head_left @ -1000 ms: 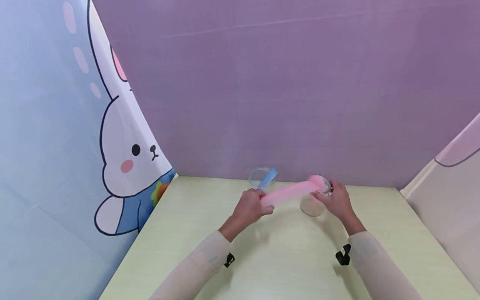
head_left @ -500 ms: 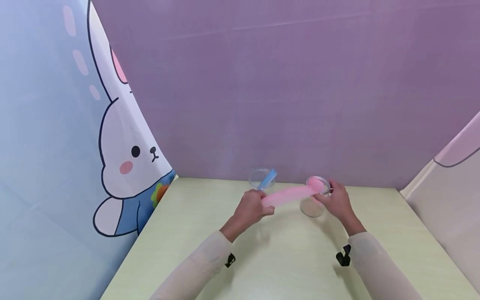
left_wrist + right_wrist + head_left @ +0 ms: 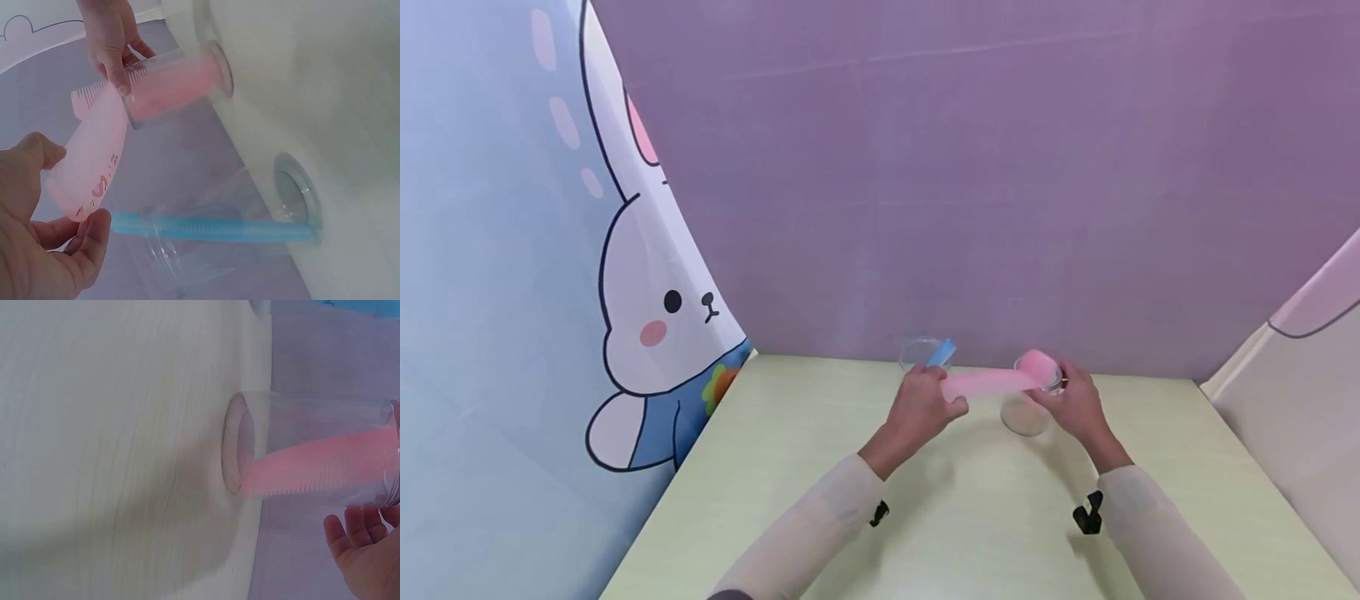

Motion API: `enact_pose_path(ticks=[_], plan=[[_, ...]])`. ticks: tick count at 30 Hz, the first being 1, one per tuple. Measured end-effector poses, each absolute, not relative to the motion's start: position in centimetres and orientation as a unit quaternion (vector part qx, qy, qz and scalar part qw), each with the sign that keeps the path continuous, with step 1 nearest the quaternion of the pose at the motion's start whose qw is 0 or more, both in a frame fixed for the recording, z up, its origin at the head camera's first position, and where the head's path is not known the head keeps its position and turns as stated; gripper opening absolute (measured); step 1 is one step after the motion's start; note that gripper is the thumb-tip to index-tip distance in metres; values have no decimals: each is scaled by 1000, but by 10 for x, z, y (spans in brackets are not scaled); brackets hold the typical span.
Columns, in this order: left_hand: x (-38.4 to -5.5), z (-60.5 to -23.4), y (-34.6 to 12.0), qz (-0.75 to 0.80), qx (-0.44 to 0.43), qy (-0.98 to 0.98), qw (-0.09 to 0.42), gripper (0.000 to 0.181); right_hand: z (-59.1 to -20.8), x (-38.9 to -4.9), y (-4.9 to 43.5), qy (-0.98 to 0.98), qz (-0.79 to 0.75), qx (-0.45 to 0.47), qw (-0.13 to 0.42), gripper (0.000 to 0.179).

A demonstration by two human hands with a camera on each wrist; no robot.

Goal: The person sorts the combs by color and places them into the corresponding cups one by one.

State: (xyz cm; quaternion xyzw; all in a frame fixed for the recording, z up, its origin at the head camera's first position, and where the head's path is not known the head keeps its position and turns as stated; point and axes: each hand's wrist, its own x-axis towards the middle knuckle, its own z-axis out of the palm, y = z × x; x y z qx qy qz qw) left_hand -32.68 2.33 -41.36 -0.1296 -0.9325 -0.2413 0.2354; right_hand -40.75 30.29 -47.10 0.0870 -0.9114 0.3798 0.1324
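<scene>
My left hand [image 3: 921, 410] pinches a pale pink comb [image 3: 94, 153] with red printing between thumb and fingers. That comb's far end reaches the mouth of a clear cup [image 3: 300, 406] standing on the table. Inside the cup leans another pink comb [image 3: 325, 464], its teeth showing through the wall. My right hand [image 3: 1078, 406] grips this cup near its rim, thumb on the near side. In the left wrist view, a blue comb [image 3: 212, 229] rests in a second clear cup [image 3: 309, 197], just beyond my left hand.
The pale wooden table [image 3: 1000, 517] ends at a purple cloth backdrop [image 3: 925, 208]. At the left hangs a blue cloth [image 3: 497, 333] with a printed rabbit, and a whitish cloth [image 3: 1285, 417] hangs at the right.
My left hand has shifted right and slightly upward with its pink comb, closer to the cup at my right hand. My right hand and both cups have stayed nearly still.
</scene>
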Motion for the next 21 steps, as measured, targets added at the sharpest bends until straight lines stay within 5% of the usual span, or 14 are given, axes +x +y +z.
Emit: enact_pose_path(ticks=[21], plan=[[-338,-389,56,-263,-97,-919,278,33,-470,-405,303,-908,380,106,143,57]])
